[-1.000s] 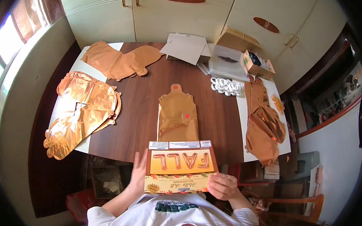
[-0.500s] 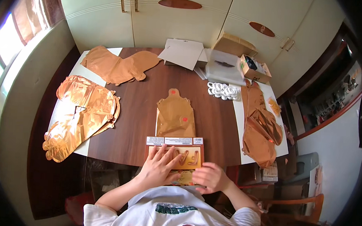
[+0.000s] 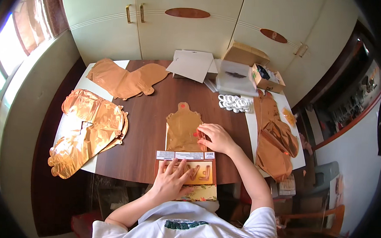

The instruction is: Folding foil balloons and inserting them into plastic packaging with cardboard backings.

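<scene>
My left hand [image 3: 168,181] lies with fingers spread on a printed card [image 3: 205,171] showing balloon letters, at the table's front edge. The card's lower part hangs past the edge, toward my shirt. Beyond the card lies a folded copper foil balloon [image 3: 183,129] with a narrow tab at its far end and a red dot on that tab. My right hand [image 3: 217,138] rests at the balloon's right edge. Its thumb and fingertips are apart, over a second red mark, and touch the foil. Clear film seems to edge the balloon.
Flat copper foil balloons lie at the left [image 3: 91,129], far left [image 3: 123,79] and right [image 3: 273,136] of the table [image 3: 142,133]. White looped pieces [image 3: 234,103], clear bags [image 3: 233,80], a small open box [image 3: 268,78] and white boards [image 3: 191,65] stand toward the back.
My right hand has moved forward from beside the card to the foil balloon's right edge. My left hand stays on the card. The view has tilted slightly.
</scene>
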A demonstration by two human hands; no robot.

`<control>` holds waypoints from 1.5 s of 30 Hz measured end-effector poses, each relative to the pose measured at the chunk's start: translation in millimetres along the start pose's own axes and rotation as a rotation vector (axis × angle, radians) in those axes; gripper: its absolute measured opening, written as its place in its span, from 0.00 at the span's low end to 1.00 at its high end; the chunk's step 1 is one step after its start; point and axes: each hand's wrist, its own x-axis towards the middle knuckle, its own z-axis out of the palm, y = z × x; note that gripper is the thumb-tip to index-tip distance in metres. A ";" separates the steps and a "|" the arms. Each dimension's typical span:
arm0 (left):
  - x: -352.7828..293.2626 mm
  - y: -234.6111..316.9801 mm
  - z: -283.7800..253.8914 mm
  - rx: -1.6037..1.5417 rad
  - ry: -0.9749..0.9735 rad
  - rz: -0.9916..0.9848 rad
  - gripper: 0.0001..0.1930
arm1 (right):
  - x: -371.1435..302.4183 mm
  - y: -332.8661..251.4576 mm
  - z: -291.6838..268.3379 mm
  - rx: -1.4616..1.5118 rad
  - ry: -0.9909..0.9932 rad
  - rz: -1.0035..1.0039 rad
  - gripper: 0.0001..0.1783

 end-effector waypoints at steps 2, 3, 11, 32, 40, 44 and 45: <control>2.3 0.2 -1.8 -0.002 0.001 -0.013 0.31 | 1.4 -1.3 -1.0 0.007 -0.012 0.004 0.27; 4.6 -1.2 -0.6 -0.005 -0.003 -0.017 0.31 | 3.0 -0.3 -1.5 -0.003 -0.007 0.002 0.27; 23.2 -6.4 8.6 -0.004 0.008 -0.070 0.31 | 5.6 5.5 -2.2 0.024 -0.031 0.013 0.27; 24.4 -7.0 5.0 0.001 0.029 -0.050 0.26 | 52.2 -76.5 49.3 -0.117 0.015 -0.332 0.17; 26.0 -8.2 7.1 -0.016 -0.002 -0.071 0.31 | 75.1 -66.6 54.2 -0.258 0.035 -0.235 0.18; 26.7 -6.1 7.3 0.003 -0.005 -0.072 0.31 | 82.1 -47.0 60.2 -0.300 0.084 -0.223 0.18; 25.9 -6.6 8.3 0.007 -0.003 -0.070 0.31 | 85.2 -44.8 57.9 -0.288 0.097 -0.223 0.18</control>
